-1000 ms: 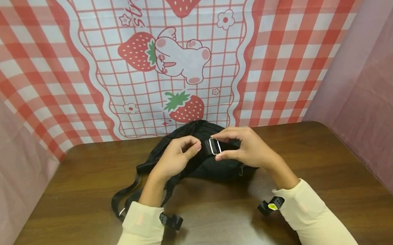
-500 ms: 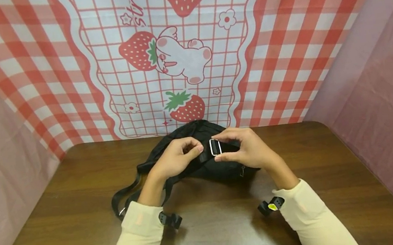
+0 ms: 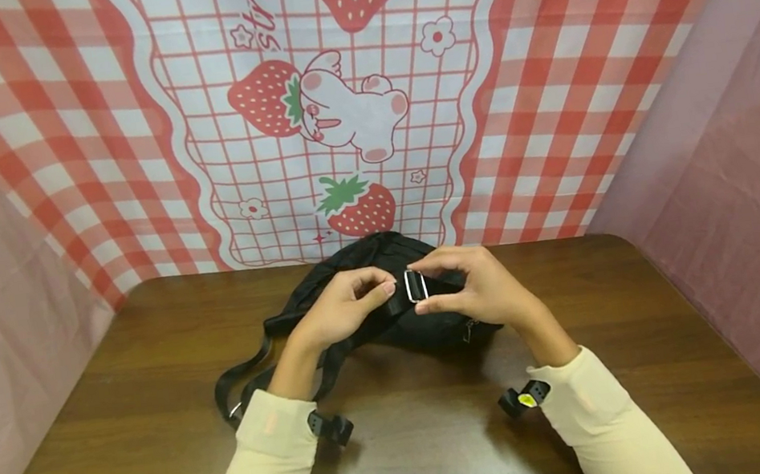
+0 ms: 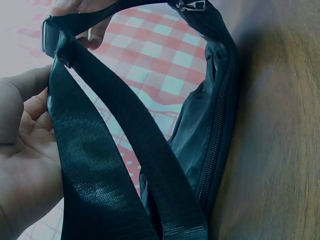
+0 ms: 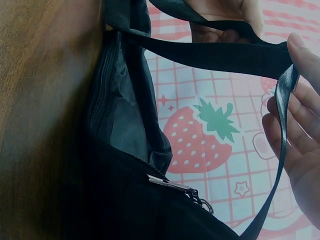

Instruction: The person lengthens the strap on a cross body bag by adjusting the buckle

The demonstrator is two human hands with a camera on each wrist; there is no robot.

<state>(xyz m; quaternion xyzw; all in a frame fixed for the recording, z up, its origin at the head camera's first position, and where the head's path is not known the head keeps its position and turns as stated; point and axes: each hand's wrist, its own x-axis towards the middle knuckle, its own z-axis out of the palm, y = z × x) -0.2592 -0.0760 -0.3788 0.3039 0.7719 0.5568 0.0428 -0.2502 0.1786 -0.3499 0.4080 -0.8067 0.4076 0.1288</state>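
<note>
A black bag (image 3: 437, 332) with long webbing straps lies at the far middle of the table. My left hand (image 3: 349, 304) pinches its black strap (image 4: 95, 150) between thumb and fingers, just left of a silver strap adjuster buckle (image 3: 416, 285). That buckle is held by its top and bottom edges in my right hand (image 3: 480, 285), thumb below and fingers above. In the right wrist view, the strap runs taut between both hands, above the bag's zipper (image 5: 102, 95). The metal zipper pull (image 5: 175, 186) hangs near the bag's end.
Another strap loop (image 3: 226, 388) with a metal piece trails on the brown wooden table (image 3: 409, 443) to the left. A strawberry-print checked cloth (image 3: 362, 110) hangs behind the table. Pink cloths hang at the left and right sides.
My left fingers have crept slightly right along the strap, closer to the buckle. My right hand has stayed almost still, holding the buckle throughout.
</note>
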